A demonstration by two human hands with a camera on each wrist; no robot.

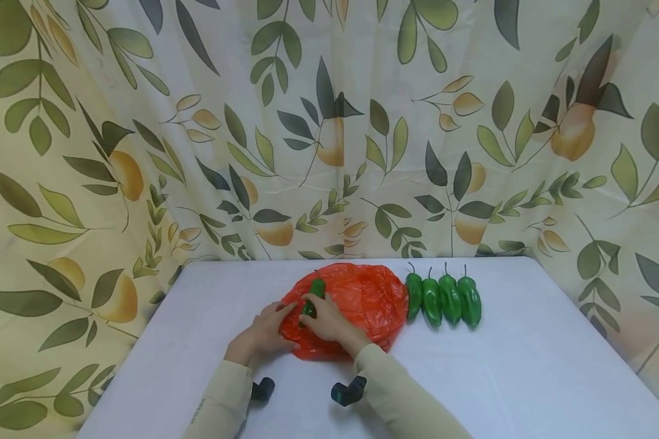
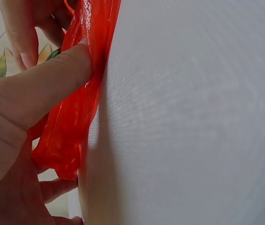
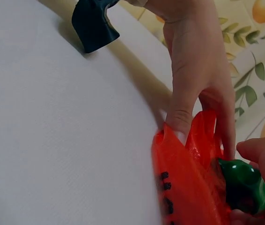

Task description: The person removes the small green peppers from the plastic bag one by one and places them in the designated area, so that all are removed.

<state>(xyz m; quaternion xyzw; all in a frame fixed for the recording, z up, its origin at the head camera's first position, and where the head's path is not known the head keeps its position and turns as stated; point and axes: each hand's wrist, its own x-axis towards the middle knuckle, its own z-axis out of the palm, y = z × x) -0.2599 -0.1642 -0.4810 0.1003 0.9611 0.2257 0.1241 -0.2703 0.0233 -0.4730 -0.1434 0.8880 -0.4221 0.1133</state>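
A red plastic bag [image 1: 362, 299] lies spread on the white table. My left hand [image 1: 267, 329] grips its left edge; in the left wrist view the thumb [image 2: 62, 77] lies against the red plastic. Over the left part of the bag, my right hand [image 1: 328, 320] holds a green pepper [image 1: 317, 287] between thumb and fingers. The pepper's stem end points away from me. From the right wrist view, the pepper [image 3: 245, 183] shows beside the bag's opening [image 3: 202, 140], and the left hand [image 3: 198, 70] reaches down onto the bag's edge.
Several green peppers [image 1: 449, 299] lie side by side to the right of the bag, stems pointing to the back. The white table [image 1: 527, 366] ends at a curtain [image 1: 329, 152] printed with leaves and fruit. A dark wrist device [image 1: 348, 391] sits by the right sleeve.
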